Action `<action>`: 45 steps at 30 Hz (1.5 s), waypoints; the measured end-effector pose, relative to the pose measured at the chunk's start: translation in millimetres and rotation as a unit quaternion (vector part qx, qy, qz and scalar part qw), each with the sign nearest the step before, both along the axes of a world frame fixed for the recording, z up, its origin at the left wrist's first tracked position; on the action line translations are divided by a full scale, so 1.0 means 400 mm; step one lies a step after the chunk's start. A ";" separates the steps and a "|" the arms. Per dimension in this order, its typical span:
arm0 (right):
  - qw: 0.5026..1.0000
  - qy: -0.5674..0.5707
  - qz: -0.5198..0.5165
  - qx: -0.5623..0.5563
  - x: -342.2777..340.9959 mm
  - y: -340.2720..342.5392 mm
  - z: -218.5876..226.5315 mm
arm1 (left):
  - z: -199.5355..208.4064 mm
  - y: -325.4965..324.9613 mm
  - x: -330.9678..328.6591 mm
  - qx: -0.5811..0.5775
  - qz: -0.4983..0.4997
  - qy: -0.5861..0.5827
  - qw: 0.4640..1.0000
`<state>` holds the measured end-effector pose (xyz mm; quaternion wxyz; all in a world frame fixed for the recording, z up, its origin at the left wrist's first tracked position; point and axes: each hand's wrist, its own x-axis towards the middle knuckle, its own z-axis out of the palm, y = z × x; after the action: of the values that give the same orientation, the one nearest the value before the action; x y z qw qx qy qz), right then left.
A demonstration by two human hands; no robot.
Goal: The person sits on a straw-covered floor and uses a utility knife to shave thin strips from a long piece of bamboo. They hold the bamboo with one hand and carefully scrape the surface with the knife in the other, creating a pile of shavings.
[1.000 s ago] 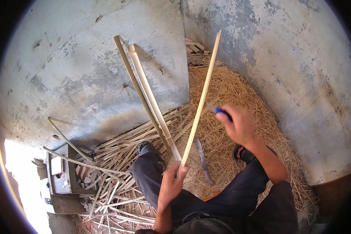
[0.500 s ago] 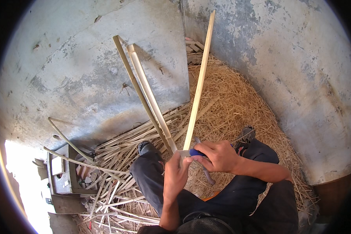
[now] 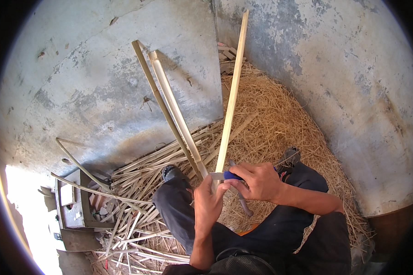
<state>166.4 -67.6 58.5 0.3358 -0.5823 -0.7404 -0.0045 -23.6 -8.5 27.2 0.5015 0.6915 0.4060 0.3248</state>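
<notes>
A long pale split-bamboo strip [image 3: 232,96] rises from between my hands, its far end near the top of the picture. My left hand [image 3: 207,201] is closed round its near end, thumb up by the blade. In my right hand [image 3: 261,184] is a knife with a blue handle [image 3: 231,175]; the fingers wrap the handle. The short flat blade [image 3: 217,176] lies across the strip, right at my left thumb. Below my right hand a dark, curved, rod-like thing [image 3: 245,206] shows, partly hidden.
Two split-bamboo lengths [image 3: 163,101] lean on the left wall [image 3: 92,91]. A heap of shavings [image 3: 280,110] fills the corner against the right wall [image 3: 358,91]. Many loose strips [image 3: 142,172] lie left of my legs, beside a box-like frame [image 3: 85,201]. My feet stand apart.
The strip has shifted slightly left at its far end. The knife and both hands have moved only a little, and both grips remain the same.
</notes>
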 end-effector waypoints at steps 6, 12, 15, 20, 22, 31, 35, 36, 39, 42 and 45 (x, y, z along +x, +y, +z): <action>1.000 -0.031 0.002 0.008 0.007 -0.003 0.009 | 0.003 -0.005 0.001 0.000 0.019 0.029 0.999; 0.999 -0.041 0.001 0.033 0.010 0.001 0.006 | 0.023 -0.013 0.003 0.003 0.028 0.016 0.999; 0.998 -0.017 0.001 0.061 0.016 0.008 0.010 | 0.042 -0.019 0.003 0.011 0.030 0.029 0.999; 0.998 -0.043 -0.005 0.049 0.015 0.013 0.021 | 0.034 -0.016 -0.006 0.014 0.034 0.031 0.999; 0.998 -0.046 -0.004 0.049 0.014 0.014 0.021 | 0.039 -0.017 -0.007 0.015 0.036 0.033 0.999; 0.978 0.055 -0.189 0.065 0.241 0.082 0.105 | -0.005 -0.111 -0.073 -0.020 -0.027 0.123 0.992; 0.971 0.081 -0.214 0.071 0.271 0.062 0.107 | -0.026 -0.131 -0.100 -0.026 -0.017 0.109 0.994; 0.975 0.082 -0.197 0.069 0.270 0.061 0.102 | -0.022 -0.124 -0.103 -0.025 -0.007 0.110 0.994; 0.984 0.084 -0.145 0.054 0.248 0.052 0.084 | -0.024 -0.101 -0.111 -0.021 0.006 0.111 0.994; 0.992 0.083 -0.083 0.040 0.171 0.045 0.056 | -0.024 -0.083 -0.103 -0.012 0.011 0.095 0.995; 0.997 0.064 -0.021 0.048 0.094 0.030 0.024 | -0.007 -0.065 -0.083 0.005 0.009 0.082 0.997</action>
<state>203.8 -55.7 68.1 0.4103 -0.5797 -0.7039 -0.0097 -56.8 -34.5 24.3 0.4597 0.7146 0.4506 0.2737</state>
